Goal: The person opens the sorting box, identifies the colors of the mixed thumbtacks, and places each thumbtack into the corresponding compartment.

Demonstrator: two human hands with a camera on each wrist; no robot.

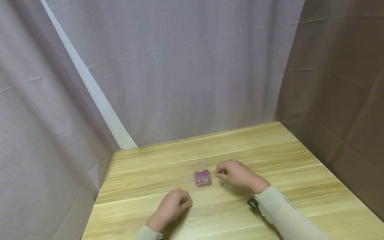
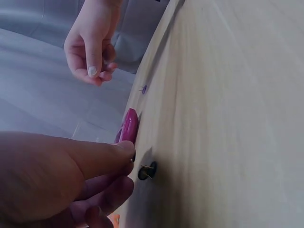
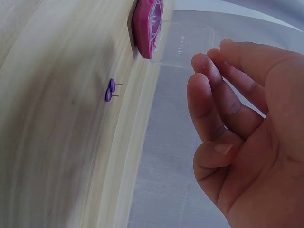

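Note:
My left hand (image 1: 173, 207) hovers low over the table with its fingers loosely bent, thumb near index finger. Close by its fingertips in the left wrist view lie black thumbtacks (image 2: 147, 171), pins up. A small dark bit shows at the thumb tip; whether it touches the hand is unclear. My right hand (image 1: 237, 173) is just right of the purple pillbox-like case (image 1: 202, 182), fingers loosely bent with nothing between them. Two purple thumbtacks (image 3: 110, 90) lie near it. The case's clear lid (image 1: 200, 165) is raised; green and orange-yellow pieces sit in its front compartments.
A small orange piece (image 1: 179, 188) lies on the wooden table (image 1: 144, 176) just beyond my left hand. Grey curtains (image 1: 192, 73) hang behind the table, with a brown one (image 1: 336, 86) on the right. A dark device (image 1: 252, 203) is strapped at my right wrist.

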